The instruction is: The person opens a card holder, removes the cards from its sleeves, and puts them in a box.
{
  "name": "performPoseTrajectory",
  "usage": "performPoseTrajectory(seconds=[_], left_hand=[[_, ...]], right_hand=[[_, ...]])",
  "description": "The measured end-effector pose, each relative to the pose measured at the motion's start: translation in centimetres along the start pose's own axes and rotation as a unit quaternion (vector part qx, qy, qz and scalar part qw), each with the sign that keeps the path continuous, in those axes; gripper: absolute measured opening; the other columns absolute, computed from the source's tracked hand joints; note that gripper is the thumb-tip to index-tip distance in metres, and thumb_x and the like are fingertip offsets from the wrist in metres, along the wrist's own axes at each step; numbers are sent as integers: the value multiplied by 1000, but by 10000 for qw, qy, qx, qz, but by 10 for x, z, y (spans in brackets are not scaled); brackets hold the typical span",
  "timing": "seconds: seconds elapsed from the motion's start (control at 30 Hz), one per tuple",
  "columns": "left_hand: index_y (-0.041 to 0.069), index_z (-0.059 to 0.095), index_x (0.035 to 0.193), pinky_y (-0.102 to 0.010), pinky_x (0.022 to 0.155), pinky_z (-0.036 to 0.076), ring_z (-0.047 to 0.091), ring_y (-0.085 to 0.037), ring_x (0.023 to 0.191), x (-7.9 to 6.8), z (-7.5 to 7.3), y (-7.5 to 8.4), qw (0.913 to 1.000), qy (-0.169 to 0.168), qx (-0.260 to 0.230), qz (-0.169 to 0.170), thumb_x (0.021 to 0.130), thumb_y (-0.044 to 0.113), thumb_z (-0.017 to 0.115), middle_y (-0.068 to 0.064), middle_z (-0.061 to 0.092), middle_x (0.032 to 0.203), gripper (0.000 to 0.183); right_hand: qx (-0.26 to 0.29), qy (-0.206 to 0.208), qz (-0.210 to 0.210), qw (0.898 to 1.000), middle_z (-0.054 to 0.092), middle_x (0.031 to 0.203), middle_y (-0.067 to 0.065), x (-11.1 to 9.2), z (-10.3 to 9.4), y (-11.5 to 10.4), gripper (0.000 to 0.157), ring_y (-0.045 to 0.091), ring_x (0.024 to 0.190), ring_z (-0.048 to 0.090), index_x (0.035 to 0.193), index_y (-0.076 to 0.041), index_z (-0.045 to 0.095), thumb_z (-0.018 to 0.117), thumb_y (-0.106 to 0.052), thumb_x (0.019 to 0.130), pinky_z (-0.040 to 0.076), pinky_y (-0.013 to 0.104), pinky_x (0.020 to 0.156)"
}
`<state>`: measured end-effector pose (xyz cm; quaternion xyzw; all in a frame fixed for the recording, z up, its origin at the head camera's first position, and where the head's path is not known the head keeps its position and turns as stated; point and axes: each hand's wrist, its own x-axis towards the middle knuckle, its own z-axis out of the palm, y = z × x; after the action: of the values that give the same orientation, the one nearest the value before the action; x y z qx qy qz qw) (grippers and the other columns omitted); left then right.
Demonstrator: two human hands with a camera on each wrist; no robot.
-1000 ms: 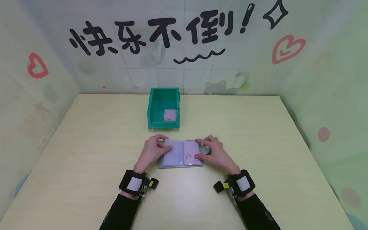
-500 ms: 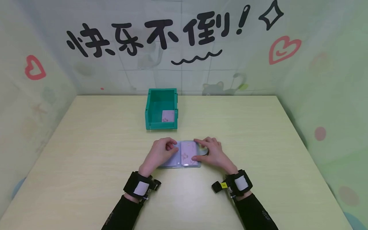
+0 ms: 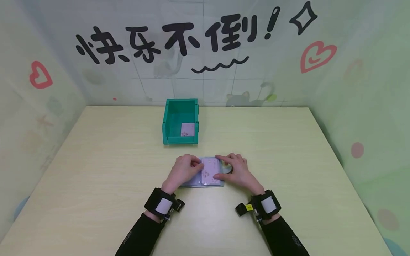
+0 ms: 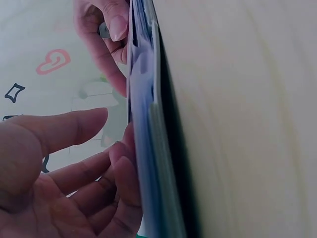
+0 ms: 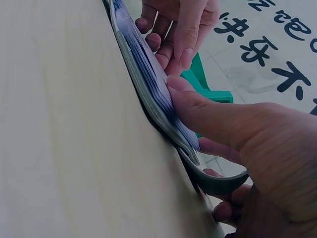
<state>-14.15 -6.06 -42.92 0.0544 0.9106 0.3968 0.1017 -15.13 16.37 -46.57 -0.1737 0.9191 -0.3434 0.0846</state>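
Note:
A small card album with clear plastic pages lies spread on the table. A pink patterned card sits on its right-hand page. My left hand reaches over the left page, fingertips right at the card's left edge. In the left wrist view, the thumb stands apart from the bent fingers, which touch the pages. My right hand holds the album's right side, with the thumb on the page and the index finger at the upper edge. A curved strap runs beside this hand.
Behind the album stands a green bin with another pink card inside. The pale wooden table ends at a printed cloth backdrop at the back and both sides.
My left hand has moved right from the left page's outer edge to the card's left edge, covering more of that page. The right hand keeps its place on the album.

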Motion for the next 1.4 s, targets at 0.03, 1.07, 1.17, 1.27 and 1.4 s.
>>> performPoseTrajectory(seconds=[0.03,1.07,1.17,1.27,1.4], left_hand=[[-1,74,112,-30,75,52,62,-20,85,0,0,-1,10000,3,-15,-13,95,20,70,-12,75,98,27],[-1,71,115,-24,71,45,61,-14,80,9,4,-13,9978,-317,-551,-209,93,10,70,-8,74,91,25],[-1,69,118,-24,72,45,60,-15,81,9,3,-16,9970,-379,-635,-230,94,11,68,-9,73,93,27],[0,67,121,-25,73,44,60,-16,82,9,3,-17,9958,-446,-738,-291,94,16,69,-8,72,93,32],[0,65,122,-25,73,42,61,-15,79,9,4,-18,9952,-486,-813,-256,92,19,73,-7,73,90,37]], right_hand=[[-5,3,4,10000,54,104,6,0,0,0,70,24,103,40,143,-21,58,84,-39,81,25,42,92],[-118,-49,-115,9999,53,105,6,-1,-1,-2,71,24,103,40,143,-23,58,84,-39,80,25,44,92],[-84,-65,-110,9999,53,105,6,-1,-1,-2,71,25,103,40,143,-23,58,84,-39,80,25,43,93],[-68,-71,-107,9999,53,104,6,-1,-1,-2,70,25,103,40,143,-23,58,84,-38,80,25,43,93],[-81,-59,-88,9999,53,104,6,-1,-1,-2,70,25,103,40,143,-23,58,84,-38,80,25,43,92]])
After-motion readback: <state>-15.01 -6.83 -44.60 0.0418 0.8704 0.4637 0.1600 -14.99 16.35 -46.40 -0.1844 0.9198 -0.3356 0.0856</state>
